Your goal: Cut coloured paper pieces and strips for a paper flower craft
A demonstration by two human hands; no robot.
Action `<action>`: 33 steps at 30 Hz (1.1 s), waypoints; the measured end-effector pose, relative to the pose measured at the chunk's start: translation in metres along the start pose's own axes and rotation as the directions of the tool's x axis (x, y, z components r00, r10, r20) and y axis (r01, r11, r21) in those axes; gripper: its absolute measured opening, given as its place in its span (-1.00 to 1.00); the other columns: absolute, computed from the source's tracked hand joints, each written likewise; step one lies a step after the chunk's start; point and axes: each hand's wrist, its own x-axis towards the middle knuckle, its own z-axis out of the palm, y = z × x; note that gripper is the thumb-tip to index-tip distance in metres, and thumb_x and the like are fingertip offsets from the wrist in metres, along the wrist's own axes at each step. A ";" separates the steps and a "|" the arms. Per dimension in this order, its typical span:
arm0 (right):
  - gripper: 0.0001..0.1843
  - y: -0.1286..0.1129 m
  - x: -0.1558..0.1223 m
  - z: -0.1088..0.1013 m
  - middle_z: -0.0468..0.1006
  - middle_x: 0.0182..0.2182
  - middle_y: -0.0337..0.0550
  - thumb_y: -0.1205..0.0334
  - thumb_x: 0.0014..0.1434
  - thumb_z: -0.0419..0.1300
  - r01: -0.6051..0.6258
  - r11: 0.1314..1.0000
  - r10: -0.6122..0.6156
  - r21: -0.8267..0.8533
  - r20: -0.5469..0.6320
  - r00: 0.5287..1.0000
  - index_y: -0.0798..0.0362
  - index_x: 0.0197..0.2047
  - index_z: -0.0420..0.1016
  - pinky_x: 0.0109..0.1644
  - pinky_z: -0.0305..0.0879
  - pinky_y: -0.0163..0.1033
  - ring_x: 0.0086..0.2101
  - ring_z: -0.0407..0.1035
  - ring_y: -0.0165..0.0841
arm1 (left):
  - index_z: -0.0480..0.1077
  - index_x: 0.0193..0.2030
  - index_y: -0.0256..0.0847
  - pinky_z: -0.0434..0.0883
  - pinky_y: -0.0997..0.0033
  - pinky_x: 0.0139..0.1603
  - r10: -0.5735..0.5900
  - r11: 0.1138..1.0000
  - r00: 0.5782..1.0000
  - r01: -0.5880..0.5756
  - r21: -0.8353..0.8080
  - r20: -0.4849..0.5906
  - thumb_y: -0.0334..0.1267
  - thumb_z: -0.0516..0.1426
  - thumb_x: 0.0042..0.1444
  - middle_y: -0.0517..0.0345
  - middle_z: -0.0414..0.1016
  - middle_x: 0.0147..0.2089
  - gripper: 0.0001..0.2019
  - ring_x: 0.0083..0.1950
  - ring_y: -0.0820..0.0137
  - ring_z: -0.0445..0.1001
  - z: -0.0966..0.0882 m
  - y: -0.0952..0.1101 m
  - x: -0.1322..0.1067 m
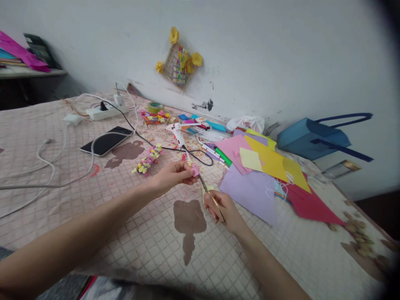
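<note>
Two hands over grid-patterned tablecloth, brown patches, smudged white wall

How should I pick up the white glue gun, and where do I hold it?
Probably take the white glue gun by its handle, from the near side: the handle points that way, with the black cord at its end.

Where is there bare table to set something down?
Bare cream checked tablecloth shows between the left forearm and right forearm, and right of the right forearm, nearer than the lilac paper sheet and red paper sheet. It is crowded beyond the left hand, around the white plastic glue gun; looping white cables clutter the left.
</note>
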 end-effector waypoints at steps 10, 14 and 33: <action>-0.57 0.002 0.000 0.000 0.15 -0.81 -0.41 -0.09 0.10 0.04 0.005 0.999 -0.007 -0.035 -0.042 0.999 0.08 -0.57 0.22 -0.69 -0.07 -0.43 -0.76 0.03 -0.56 | 0.29 -0.44 -0.33 0.37 0.48 -0.24 0.009 1.000 1.000 -0.009 0.013 0.027 -0.21 0.24 -0.05 0.12 0.52 -0.38 -0.76 -0.37 0.54 0.47 -0.005 -0.002 0.002; -0.62 -0.004 0.002 -0.001 0.16 -0.79 -0.41 -0.07 0.05 0.10 -0.006 0.997 0.015 0.072 -0.124 0.992 0.09 -0.55 0.26 -0.68 -0.07 -0.43 -0.75 0.03 -0.57 | 0.28 -0.43 -0.33 0.39 0.49 -0.29 -0.043 0.997 0.994 0.037 0.066 0.097 -0.22 0.23 -0.04 0.14 0.52 -0.40 -0.77 -0.40 0.54 0.47 -0.001 -0.002 -0.001; -0.82 0.000 0.003 0.000 0.25 -0.70 -0.39 0.14 0.04 0.16 0.036 0.980 -0.018 0.196 -0.096 0.995 0.09 -0.40 0.32 -0.63 -0.01 -0.43 -0.68 0.12 -0.55 | 0.32 -0.38 -0.32 0.28 0.58 -0.46 -0.121 0.962 0.975 0.068 0.265 0.188 -0.24 0.20 -0.01 0.26 0.40 -0.49 -0.82 -0.50 0.61 0.34 0.014 -0.010 -0.010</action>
